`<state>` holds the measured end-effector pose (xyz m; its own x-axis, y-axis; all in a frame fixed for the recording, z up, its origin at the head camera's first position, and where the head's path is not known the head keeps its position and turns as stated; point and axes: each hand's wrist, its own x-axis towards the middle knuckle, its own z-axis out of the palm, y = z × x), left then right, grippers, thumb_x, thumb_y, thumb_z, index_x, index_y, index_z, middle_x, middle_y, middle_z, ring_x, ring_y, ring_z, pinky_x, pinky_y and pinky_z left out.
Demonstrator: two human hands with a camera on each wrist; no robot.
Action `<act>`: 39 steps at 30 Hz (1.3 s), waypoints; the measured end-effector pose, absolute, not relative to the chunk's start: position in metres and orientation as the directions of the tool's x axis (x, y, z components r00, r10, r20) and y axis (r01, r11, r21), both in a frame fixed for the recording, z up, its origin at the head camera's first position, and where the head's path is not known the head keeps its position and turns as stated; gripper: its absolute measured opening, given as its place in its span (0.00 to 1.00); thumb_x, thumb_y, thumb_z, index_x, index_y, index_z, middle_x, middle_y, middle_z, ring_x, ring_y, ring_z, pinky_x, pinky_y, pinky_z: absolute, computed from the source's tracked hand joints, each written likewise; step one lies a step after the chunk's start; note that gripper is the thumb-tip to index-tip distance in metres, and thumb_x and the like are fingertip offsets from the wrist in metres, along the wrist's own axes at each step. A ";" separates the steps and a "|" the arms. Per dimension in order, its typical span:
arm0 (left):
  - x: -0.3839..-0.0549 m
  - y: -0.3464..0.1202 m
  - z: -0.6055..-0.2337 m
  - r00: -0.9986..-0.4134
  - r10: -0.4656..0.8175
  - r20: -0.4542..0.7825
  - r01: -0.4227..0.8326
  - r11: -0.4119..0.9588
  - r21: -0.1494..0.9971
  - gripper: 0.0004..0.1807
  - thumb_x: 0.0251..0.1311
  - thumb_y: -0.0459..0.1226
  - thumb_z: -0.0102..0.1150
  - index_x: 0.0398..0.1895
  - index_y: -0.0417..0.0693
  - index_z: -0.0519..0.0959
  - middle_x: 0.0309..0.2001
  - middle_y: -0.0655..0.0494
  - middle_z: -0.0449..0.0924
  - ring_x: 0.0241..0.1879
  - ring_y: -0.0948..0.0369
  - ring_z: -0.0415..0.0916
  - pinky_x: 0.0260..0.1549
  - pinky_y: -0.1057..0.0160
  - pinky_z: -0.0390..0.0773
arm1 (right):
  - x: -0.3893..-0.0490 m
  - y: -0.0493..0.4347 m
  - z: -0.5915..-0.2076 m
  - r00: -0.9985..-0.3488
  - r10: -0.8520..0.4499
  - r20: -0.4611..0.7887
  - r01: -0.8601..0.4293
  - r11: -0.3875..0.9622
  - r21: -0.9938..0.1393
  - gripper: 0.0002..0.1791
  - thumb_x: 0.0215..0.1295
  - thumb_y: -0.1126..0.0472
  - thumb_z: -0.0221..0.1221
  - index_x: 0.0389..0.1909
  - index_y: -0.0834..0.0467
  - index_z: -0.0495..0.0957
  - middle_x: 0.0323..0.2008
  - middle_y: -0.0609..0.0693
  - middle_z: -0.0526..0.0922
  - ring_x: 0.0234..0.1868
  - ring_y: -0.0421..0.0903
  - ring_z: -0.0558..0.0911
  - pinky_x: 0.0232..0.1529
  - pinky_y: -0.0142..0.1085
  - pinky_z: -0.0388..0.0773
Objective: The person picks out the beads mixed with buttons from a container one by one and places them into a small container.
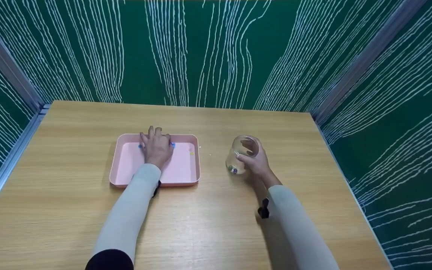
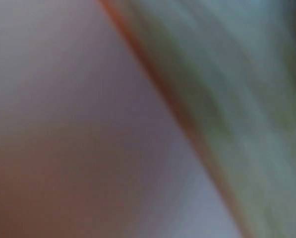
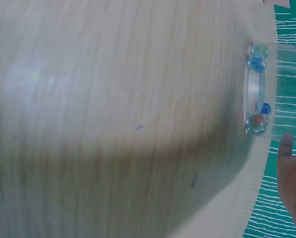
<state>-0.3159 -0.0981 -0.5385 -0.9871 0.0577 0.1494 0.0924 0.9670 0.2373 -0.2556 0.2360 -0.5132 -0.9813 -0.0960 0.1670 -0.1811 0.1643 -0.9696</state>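
My left hand [image 1: 157, 150] reaches over the far part of a pink tray [image 1: 178, 172], its fingers spread and pointing to the far rim. Small blue pieces that look like marbles [image 1: 173, 144] show on both sides of the hand, one right by the thumb. Farther right in the tray lies a small yellow piece [image 1: 191, 153]. My right hand [image 1: 256, 159] grips a clear glass jar [image 1: 232, 155] round its side, thumb toward me. In the right wrist view, several glass marbles [image 3: 257, 63], blue, green and reddish, rest at the jar's bottom. The left wrist view is a close blur.
Both things are on a light wooden table [image 1: 216, 217], the jar to the right of the tray. Green walls [image 1: 276, 45] with white streaks stand behind the table and at both sides. Tiny pale specks lie between tray and jar.
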 end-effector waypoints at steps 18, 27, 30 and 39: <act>-0.315 -0.105 -0.543 -0.990 0.014 0.139 0.050 0.965 0.257 0.15 0.56 0.45 0.63 0.44 0.50 0.85 0.65 0.41 0.67 0.72 0.39 0.49 0.65 0.27 0.40 | -0.255 0.229 -0.508 -0.984 -0.087 0.157 -0.170 0.158 -0.973 0.40 0.52 0.69 0.66 0.65 0.69 0.58 0.62 0.72 0.67 0.67 0.70 0.63 0.67 0.63 0.55; -0.314 -0.106 -0.541 -0.989 0.004 0.145 0.052 0.943 0.329 0.11 0.54 0.45 0.64 0.36 0.49 0.85 0.66 0.42 0.66 0.72 0.41 0.49 0.66 0.29 0.39 | -0.256 0.230 -0.508 -0.981 -0.110 0.157 -0.175 0.181 -0.968 0.40 0.53 0.68 0.65 0.66 0.68 0.57 0.63 0.71 0.66 0.67 0.68 0.63 0.68 0.62 0.55; -0.314 -0.105 -0.535 -0.987 0.006 0.164 0.069 0.923 0.379 0.10 0.54 0.45 0.64 0.33 0.49 0.85 0.66 0.43 0.66 0.72 0.42 0.49 0.66 0.30 0.39 | -0.256 0.231 -0.508 -0.982 -0.107 0.157 -0.175 0.185 -0.967 0.41 0.54 0.69 0.65 0.67 0.67 0.56 0.63 0.71 0.66 0.68 0.66 0.63 0.68 0.61 0.55; -0.313 -0.099 -0.519 -0.983 0.009 0.185 0.086 0.907 0.412 0.12 0.54 0.45 0.61 0.36 0.48 0.85 0.66 0.45 0.66 0.72 0.43 0.50 0.68 0.33 0.40 | -0.254 0.235 -0.510 -0.987 -0.080 0.141 -0.155 0.215 -0.964 0.39 0.55 0.68 0.65 0.67 0.64 0.58 0.64 0.68 0.67 0.68 0.63 0.64 0.69 0.59 0.56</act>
<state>-0.3126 -0.0993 -0.5194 -0.9826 0.0090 0.1853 0.0861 0.9070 0.4123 -0.2541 0.2346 -0.5102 -0.9868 -0.0801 0.1405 -0.1547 0.2151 -0.9643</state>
